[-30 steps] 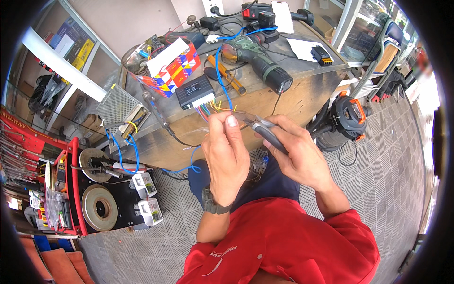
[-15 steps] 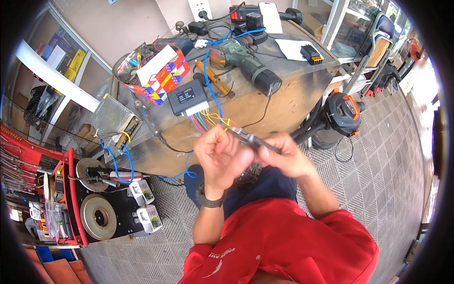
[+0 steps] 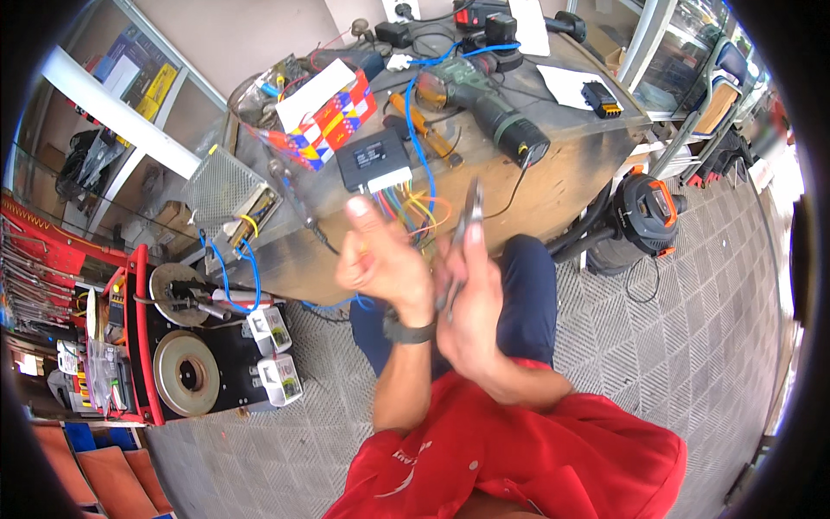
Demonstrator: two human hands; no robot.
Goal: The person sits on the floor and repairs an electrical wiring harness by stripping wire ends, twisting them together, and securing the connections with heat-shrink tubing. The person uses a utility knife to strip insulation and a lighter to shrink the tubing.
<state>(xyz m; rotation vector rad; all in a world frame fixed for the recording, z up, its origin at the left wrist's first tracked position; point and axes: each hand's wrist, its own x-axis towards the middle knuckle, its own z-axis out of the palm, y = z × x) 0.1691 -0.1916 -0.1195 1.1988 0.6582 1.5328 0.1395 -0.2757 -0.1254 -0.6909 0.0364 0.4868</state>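
Observation:
My right hand (image 3: 469, 298) is closed round the pliers (image 3: 471, 212), whose metal jaws point up toward the bench. Just left of it my left hand (image 3: 385, 264) is curled with its thumb raised, blurred by motion; whatever its fingers hold is unclear. Beyond both hands a black module box (image 3: 373, 159) lies at the bench edge, with a bundle of coloured wires (image 3: 411, 203) hanging from its white connector toward my hands. A blue cable (image 3: 415, 147) runs past the box. Behind it lie orange-handled tools (image 3: 450, 147) and a green power drill (image 3: 493, 121).
The bench (image 3: 571, 143) also holds a colourful box (image 3: 320, 130), a mesh case (image 3: 216, 190), chargers and a phone. A red tool cart (image 3: 138, 337) stands at left. A shop vacuum (image 3: 640, 216) sits on the tiled floor at right, near a chair (image 3: 718, 95).
The pliers have swung from lying across my fingers to pointing upward. My left hand has turned, thumb up, and moved slightly apart from the jaws, where it held a yellow wire earlier.

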